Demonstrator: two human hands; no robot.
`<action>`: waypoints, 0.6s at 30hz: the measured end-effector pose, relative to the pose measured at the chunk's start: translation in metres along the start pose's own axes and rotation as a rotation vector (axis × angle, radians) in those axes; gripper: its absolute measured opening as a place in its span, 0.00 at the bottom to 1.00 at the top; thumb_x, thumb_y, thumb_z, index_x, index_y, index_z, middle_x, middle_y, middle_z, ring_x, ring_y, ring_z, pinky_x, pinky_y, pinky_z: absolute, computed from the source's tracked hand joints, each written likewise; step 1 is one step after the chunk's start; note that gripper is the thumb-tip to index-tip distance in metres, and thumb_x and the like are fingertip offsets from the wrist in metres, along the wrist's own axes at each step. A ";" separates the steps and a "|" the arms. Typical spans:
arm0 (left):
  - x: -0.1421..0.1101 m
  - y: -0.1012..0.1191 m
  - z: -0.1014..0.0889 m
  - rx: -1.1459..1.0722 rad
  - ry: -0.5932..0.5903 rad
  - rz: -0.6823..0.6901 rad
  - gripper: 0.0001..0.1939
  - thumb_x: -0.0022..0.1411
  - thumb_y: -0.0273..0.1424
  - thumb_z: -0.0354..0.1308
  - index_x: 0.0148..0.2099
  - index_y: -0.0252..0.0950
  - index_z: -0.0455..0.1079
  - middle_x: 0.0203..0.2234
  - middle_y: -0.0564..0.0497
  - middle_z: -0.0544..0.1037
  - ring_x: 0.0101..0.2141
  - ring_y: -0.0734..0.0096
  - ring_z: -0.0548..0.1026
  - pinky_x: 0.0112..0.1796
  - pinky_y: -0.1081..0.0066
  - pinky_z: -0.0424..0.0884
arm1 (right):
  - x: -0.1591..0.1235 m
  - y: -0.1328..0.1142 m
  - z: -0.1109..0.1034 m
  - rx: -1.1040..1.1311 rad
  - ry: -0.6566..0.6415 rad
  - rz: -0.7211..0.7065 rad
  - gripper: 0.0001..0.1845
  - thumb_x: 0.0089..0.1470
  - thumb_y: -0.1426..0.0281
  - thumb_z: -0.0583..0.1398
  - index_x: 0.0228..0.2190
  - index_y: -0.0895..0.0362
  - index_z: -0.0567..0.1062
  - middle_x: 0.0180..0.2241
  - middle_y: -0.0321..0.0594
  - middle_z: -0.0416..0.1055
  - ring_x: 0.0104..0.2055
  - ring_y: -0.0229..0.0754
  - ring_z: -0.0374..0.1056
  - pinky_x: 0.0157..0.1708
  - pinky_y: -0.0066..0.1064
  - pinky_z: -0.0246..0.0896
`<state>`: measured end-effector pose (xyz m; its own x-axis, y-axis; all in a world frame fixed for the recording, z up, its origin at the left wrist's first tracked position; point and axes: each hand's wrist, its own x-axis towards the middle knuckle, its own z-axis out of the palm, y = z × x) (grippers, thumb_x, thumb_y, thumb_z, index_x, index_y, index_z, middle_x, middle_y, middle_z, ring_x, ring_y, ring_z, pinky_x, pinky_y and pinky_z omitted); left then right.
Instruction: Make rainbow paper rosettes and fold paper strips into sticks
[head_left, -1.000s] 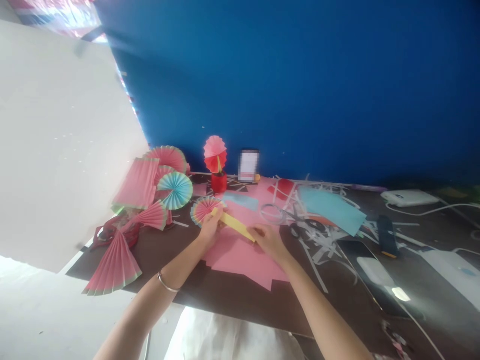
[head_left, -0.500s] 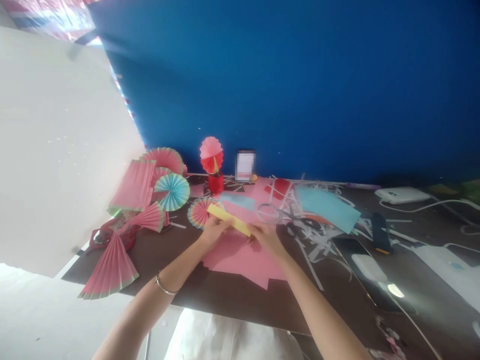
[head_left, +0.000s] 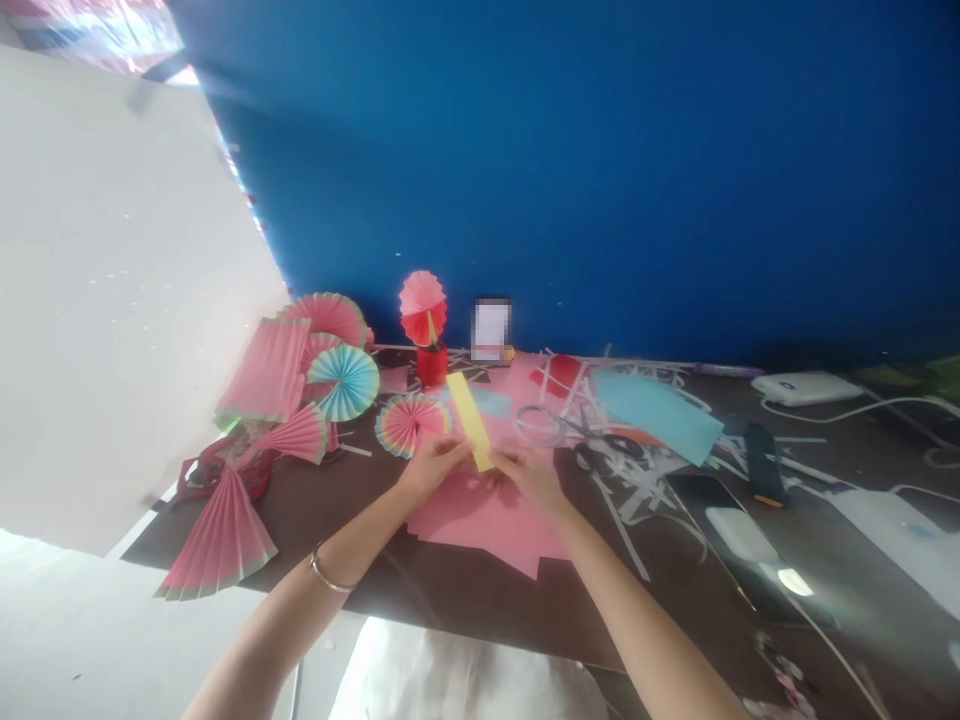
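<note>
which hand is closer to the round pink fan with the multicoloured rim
Left. The left hand is close by the near right edge of the fan; the right hand is farther right, beside the lower end of the yellow strip.

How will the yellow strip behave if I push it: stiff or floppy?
The yellow strip is probably light, as it looks like paper. It may be fairly stiff lengthwise, since its edges look straight beyond the left hand and right hand. Being flat, it likely won't roll.
</note>
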<state>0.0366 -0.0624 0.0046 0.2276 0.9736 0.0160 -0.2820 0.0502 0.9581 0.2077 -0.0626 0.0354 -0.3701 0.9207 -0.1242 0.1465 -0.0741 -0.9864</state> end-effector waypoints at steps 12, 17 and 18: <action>-0.001 0.006 0.000 0.079 0.013 -0.029 0.18 0.49 0.35 0.62 0.42 0.31 0.75 0.33 0.44 0.79 0.35 0.63 0.75 0.41 0.66 0.69 | -0.001 -0.002 0.003 -0.038 0.021 -0.033 0.20 0.46 0.54 0.59 0.30 0.59 0.75 0.23 0.41 0.74 0.24 0.39 0.69 0.18 0.25 0.57; -0.003 0.009 0.001 0.157 0.037 0.000 0.16 0.50 0.36 0.61 0.39 0.31 0.76 0.28 0.48 0.78 0.31 0.67 0.74 0.36 0.70 0.68 | 0.000 -0.003 0.001 -0.081 0.080 -0.083 0.18 0.46 0.55 0.59 0.29 0.58 0.76 0.25 0.41 0.74 0.26 0.40 0.69 0.22 0.27 0.61; -0.003 0.009 0.000 0.175 0.040 0.004 0.15 0.50 0.36 0.61 0.38 0.31 0.76 0.27 0.48 0.78 0.30 0.68 0.74 0.35 0.70 0.68 | 0.000 -0.003 0.000 -0.077 0.082 -0.093 0.17 0.46 0.56 0.59 0.28 0.58 0.77 0.25 0.41 0.74 0.27 0.40 0.69 0.25 0.29 0.63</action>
<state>0.0337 -0.0649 0.0132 0.1886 0.9820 0.0119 -0.1151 0.0101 0.9933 0.2076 -0.0624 0.0382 -0.3100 0.9505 -0.0200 0.1860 0.0400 -0.9817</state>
